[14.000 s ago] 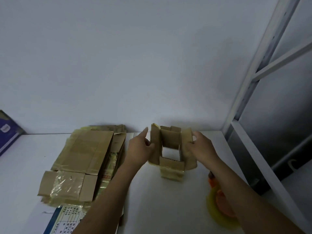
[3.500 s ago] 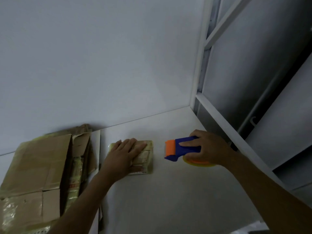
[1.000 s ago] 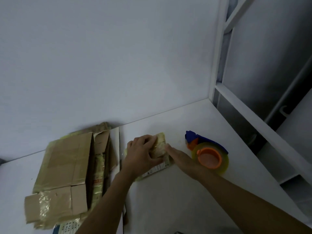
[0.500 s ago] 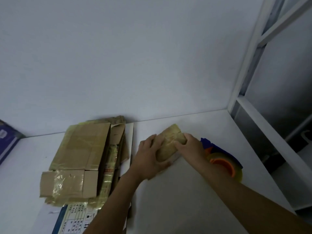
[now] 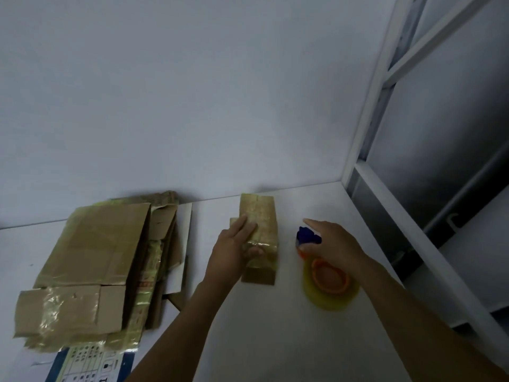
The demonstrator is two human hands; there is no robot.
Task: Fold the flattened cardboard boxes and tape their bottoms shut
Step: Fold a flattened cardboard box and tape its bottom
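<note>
Cardboard [image 5: 261,216] under left hand [image 5: 234,249], right hand [image 5: 333,244] open

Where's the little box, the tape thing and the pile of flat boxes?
little box [image 5: 264,213]: head view, on its shiny taped top face.
tape dispenser [image 5: 329,279]: head view, on the orange hub of the roll.
pile of flat boxes [image 5: 102,244]: head view, on the top sheet's brown panel.

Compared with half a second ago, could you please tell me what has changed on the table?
The right hand has let go of the small box and moved right, over the tape dispenser; whether it grips it yet is unclear. The box, held tilted by both hands before, now lies on the table under the left hand. The stack of flattened boxes stays at the left.
</note>
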